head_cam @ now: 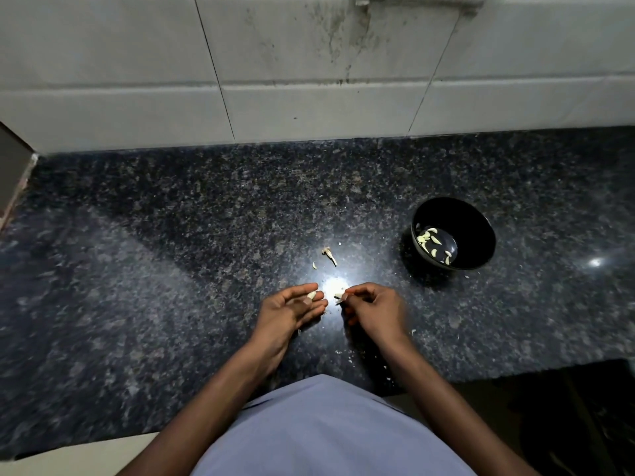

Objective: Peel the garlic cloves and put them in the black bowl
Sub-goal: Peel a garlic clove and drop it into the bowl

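Observation:
My left hand [292, 309] is palm-up over the dark granite counter [171, 269], its thumb pinching a pale garlic clove [311, 295] against the fingers. A hand's width to the right, my right hand [372, 310] has curled fingers pinching a small piece of garlic skin [338, 297]. The black bowl [481, 235] stands on the counter to the upper right of both hands, with several peeled cloves [433, 244] inside.
A dry garlic stem [329, 254] and a single loose clove [314, 265] lie on the counter just beyond my hands. Bits of skin are scattered near the counter's front edge [364, 355]. A tiled wall [309, 80] backs the counter.

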